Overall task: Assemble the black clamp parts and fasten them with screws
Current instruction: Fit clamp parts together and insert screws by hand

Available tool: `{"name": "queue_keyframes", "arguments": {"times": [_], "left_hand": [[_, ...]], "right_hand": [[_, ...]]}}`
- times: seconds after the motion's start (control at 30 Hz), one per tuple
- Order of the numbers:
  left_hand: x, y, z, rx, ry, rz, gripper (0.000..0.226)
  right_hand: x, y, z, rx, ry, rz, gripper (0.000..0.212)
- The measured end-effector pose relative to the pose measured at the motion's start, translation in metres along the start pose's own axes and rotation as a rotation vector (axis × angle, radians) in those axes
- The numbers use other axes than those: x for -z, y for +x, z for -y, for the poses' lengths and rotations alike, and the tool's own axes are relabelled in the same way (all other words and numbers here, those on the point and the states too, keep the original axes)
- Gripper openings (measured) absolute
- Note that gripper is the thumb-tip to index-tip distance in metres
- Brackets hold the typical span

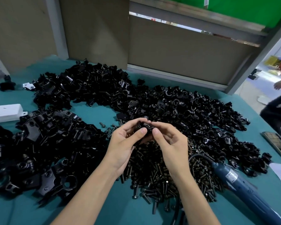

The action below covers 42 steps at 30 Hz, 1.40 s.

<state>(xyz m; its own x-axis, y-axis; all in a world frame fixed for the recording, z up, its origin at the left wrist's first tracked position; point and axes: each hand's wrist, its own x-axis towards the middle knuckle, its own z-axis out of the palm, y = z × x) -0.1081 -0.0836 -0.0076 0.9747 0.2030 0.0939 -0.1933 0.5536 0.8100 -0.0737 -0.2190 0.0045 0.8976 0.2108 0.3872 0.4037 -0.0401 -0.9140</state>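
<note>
Both hands meet above the middle of the table around one small black clamp part [146,125]. My left hand [126,143] grips it from the left, thumb on its front. My right hand [167,140] pinches its right side with thumb and fingers. Most of the part is hidden by the fingers. Under the hands lies a heap of dark screws [161,172]. Black clamp halves [185,111] are piled behind and to the right, and larger black bracket parts [44,146] are heaped at the left.
A blue electric screwdriver [238,179] lies at the right on the teal table [113,207], its cable running under the screws. A white box [6,112] sits at the left edge. Another person [277,108] stands beyond the table's right side.
</note>
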Motion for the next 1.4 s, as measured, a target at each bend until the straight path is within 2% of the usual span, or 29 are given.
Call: {"name": "queue_keyframes", "arguments": {"times": [0.1,0.2,0.3,0.37,0.47,0.77,1.1,1.3,1.4], "left_hand": [[0.001,0.001,0.001,0.011,0.043,-0.027,0.034],[0.000,0.001,0.001,0.022,0.037,-0.076,0.038],[0.000,0.000,0.001,0.020,0.051,-0.115,0.030],[-0.001,-0.001,0.001,0.016,0.066,-0.098,0.033],[-0.002,0.000,0.000,0.031,0.063,-0.128,0.048],[-0.005,-0.003,-0.004,0.021,-0.046,-0.083,0.029],[-0.002,-0.003,-0.004,0.063,-0.086,-0.081,0.035],[-0.002,-0.002,-0.003,0.073,-0.098,-0.073,0.030],[-0.001,-0.001,-0.001,0.088,-0.120,-0.102,0.042]], "right_hand": [[0.004,0.003,0.001,-0.096,0.108,0.059,0.023],[0.005,0.003,0.002,-0.145,0.160,0.022,0.027],[0.002,0.001,0.001,-0.109,0.162,-0.083,0.035],[-0.001,0.000,0.002,-0.069,0.170,-0.109,0.037],[-0.004,-0.002,0.001,-0.033,0.153,-0.079,0.038],[-0.007,-0.003,0.000,-0.005,0.218,0.002,0.030],[-0.005,-0.001,-0.002,0.020,0.210,0.030,0.030],[-0.004,-0.001,-0.003,0.023,0.196,0.025,0.030],[-0.005,-0.002,-0.002,0.009,0.191,0.025,0.030]]}}
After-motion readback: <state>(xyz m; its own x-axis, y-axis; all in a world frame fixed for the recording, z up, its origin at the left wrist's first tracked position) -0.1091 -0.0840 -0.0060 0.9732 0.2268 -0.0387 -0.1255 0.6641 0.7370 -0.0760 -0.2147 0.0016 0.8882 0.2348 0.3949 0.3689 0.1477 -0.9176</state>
